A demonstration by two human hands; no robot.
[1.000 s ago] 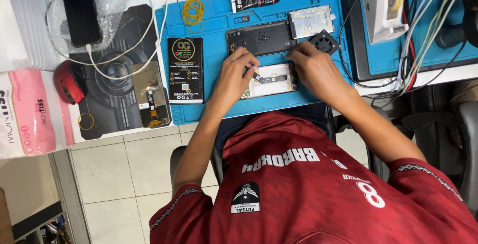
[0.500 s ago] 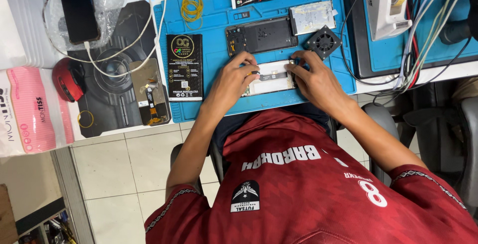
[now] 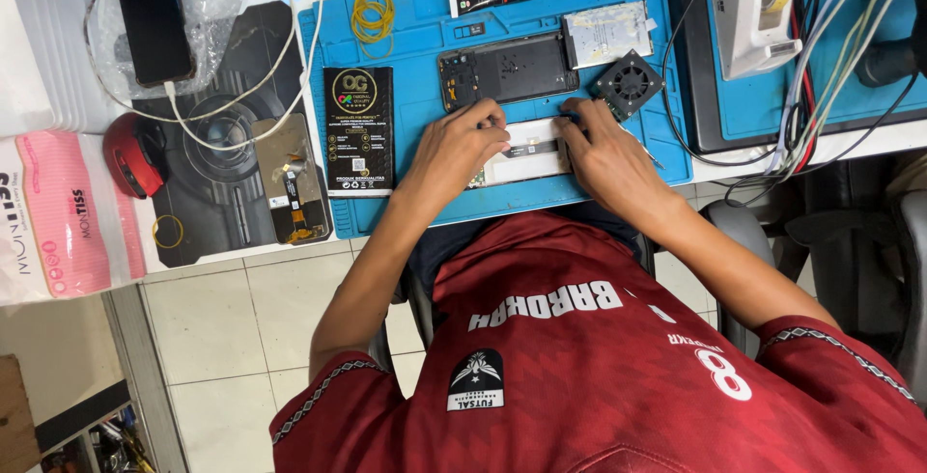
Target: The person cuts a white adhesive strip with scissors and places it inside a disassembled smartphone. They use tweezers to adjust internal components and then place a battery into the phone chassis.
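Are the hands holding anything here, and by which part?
Both hands rest on the white phone panel lying on the blue mat: left hand at its left end, right hand at its right. Neither lifts it.

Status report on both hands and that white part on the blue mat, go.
Left hand and right hand both pressing on white phone part, one at each end. Part lies flat on blue mat. Opened phone frame just beyond, small fan beside right fingers.
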